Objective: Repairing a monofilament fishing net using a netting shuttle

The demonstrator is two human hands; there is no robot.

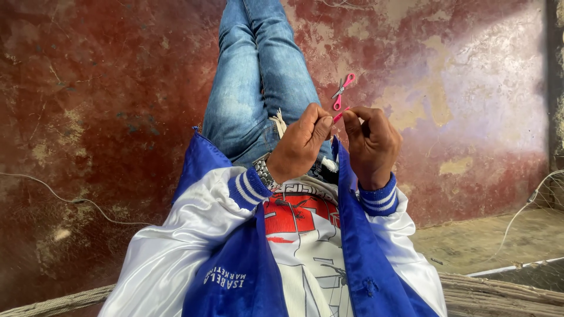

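Fingers (325,122) on maybe pink needle (339,116)

Soft daylight fills the scene, brightest at the upper right, where a pale washed-out patch glares off the red floor (470,76). The left side is dimmer and more even. Shadows are faint and soft-edged. Focus is sharp across the centre; the wide lens bends the rope (505,293) and lines near the lower edges.

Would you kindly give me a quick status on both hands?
Left hand and right hand together pinching a small pink tool. Pink scissors on the red floor beyond. Nothing in between.
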